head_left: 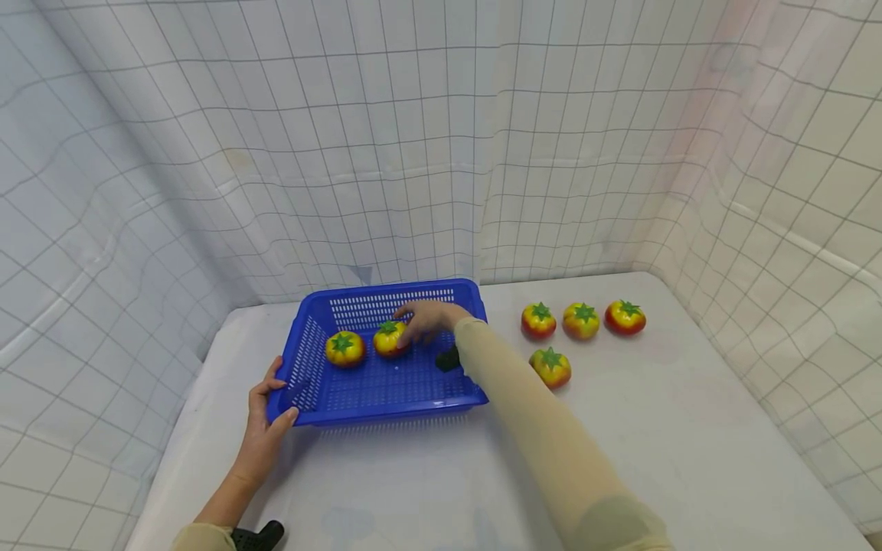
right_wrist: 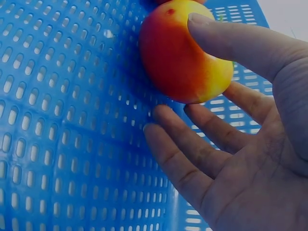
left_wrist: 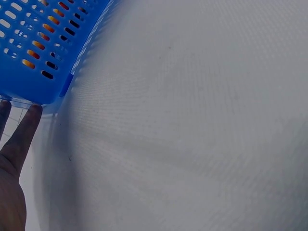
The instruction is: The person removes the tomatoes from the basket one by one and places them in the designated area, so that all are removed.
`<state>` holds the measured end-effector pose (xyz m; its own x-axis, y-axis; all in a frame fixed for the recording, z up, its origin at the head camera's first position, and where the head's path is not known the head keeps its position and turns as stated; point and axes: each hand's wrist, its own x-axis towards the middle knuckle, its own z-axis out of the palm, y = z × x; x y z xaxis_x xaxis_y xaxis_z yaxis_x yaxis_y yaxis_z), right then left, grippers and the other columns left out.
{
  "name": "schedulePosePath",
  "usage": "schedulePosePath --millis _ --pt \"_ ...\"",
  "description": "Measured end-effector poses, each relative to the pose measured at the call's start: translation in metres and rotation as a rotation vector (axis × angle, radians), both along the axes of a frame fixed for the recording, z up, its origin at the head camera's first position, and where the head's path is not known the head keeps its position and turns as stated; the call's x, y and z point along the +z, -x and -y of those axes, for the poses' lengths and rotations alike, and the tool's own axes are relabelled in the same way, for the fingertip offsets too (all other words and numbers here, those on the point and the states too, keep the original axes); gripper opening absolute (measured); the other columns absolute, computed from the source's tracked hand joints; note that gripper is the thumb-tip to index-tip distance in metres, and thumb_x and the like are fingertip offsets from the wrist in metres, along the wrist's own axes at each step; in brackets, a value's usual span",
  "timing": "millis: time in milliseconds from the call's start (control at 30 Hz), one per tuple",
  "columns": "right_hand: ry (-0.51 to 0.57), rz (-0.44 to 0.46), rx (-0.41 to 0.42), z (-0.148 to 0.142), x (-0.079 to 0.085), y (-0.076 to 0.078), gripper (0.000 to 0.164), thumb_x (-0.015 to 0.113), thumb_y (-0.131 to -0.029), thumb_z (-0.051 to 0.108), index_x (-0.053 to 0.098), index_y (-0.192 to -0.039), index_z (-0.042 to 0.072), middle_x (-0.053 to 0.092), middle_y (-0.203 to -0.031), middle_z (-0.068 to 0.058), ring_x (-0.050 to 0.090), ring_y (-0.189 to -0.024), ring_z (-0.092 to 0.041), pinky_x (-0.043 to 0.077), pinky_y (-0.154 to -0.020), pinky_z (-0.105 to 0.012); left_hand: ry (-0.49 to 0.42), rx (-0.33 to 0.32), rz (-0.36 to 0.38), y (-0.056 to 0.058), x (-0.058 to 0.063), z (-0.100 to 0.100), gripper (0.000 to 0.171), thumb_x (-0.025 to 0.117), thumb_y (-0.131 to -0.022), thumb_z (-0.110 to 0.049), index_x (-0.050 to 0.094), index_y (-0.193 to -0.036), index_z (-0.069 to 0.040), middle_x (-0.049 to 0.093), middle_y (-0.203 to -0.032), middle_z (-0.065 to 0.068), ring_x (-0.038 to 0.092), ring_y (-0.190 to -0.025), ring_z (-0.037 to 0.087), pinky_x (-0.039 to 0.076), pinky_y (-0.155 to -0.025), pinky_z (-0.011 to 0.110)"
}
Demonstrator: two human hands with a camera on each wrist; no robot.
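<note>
A blue plastic basket with slotted walls stands on the white-covered table. My left hand grips its front left corner, thumb on the front rim and fingers along the left side. In the left wrist view, fingertips touch the basket's edge. Inside the basket, my right hand holds a red-and-yellow tomato between thumb and index finger. The other fingers spread loosely below it in the right wrist view. A second tomato sits left of the held one, inside the basket.
Right of the basket, three tomatoes stand in a row, among them the middle one. Another tomato lies nearer, beside my right sleeve. A white gridded curtain surrounds the table's back and sides.
</note>
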<state>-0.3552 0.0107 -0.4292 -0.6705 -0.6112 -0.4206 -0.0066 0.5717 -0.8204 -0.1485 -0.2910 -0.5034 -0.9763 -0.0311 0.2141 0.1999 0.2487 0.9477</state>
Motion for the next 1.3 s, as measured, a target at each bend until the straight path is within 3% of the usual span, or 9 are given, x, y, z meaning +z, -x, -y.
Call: schedulePosePath --millis 467,767,1300 --pt "0.054 0.035 0.008 0.003 -0.012 -0.002 0.075 0.083 -0.086 0.018 0.046 -0.152 0.016 0.054 -0.133 -0.012 0.063 -0.109 -0.031 0.052 -0.098 -0.045 -0.001 0.003 -0.011 -0.001 0.001 -0.001 0.039 0.048 -0.101 -0.007 0.025 -0.131 -0.014 0.005 -0.171 -0.005 0.006 -0.154 0.040 0.037 -0.097 0.007" --pt "0.054 0.011 0.051 0.005 -0.012 -0.007 0.076 0.080 -0.089 0.017 0.040 -0.154 0.014 0.053 -0.131 -0.013 0.062 -0.110 -0.034 0.052 -0.098 -0.045 0.004 0.005 -0.008 -0.001 0.000 0.000 0.040 0.049 -0.101 -0.007 0.025 -0.133 -0.014 0.005 -0.171 -0.006 0.006 -0.153 0.041 0.038 -0.096 0.008" --pt "0.071 0.044 0.052 0.006 -0.014 -0.005 0.077 0.082 -0.087 0.017 0.041 -0.153 0.012 0.056 -0.124 -0.012 0.064 -0.105 -0.033 0.054 -0.094 -0.043 0.013 0.007 -0.005 -0.001 0.000 0.000 0.040 0.049 -0.101 -0.009 0.026 -0.133 -0.015 0.006 -0.171 -0.006 0.006 -0.154 0.039 0.037 -0.097 0.008"
